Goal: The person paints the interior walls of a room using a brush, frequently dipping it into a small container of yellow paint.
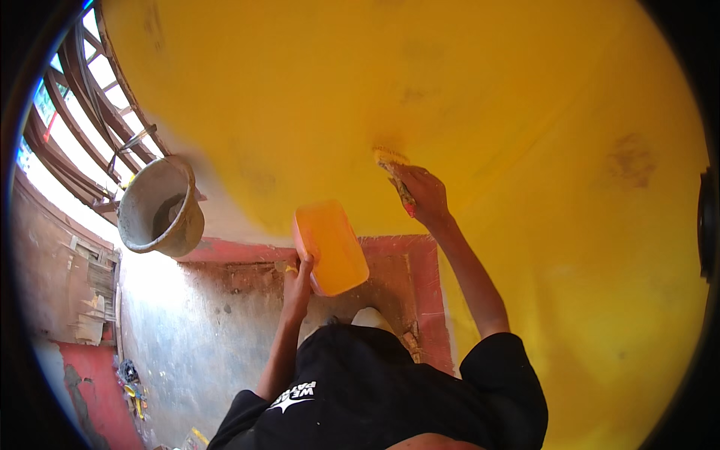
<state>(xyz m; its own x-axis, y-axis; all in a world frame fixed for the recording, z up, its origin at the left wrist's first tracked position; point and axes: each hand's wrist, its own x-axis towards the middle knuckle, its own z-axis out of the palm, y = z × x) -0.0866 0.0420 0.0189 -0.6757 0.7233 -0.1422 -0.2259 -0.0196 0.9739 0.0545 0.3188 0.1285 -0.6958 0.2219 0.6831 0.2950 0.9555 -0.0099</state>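
My right hand is closed round a paintbrush, whose yellow-coated bristles meet the yellow wall or sit very close to it. A red patch shows on the handle below my fingers. In my left hand is a rectangular plastic container with yellow-orange paint in it, gripped at its left side and held at waist height. Part of that hand is hidden by the container. The wall's paint ends in an uneven edge at the left, where a paler surface shows.
A grey bucket hangs or rests by the brown window bars at the left. A red band runs along the wall's base. Small litter lies at the lower left of the grey floor. A dark object shows at the right rim.
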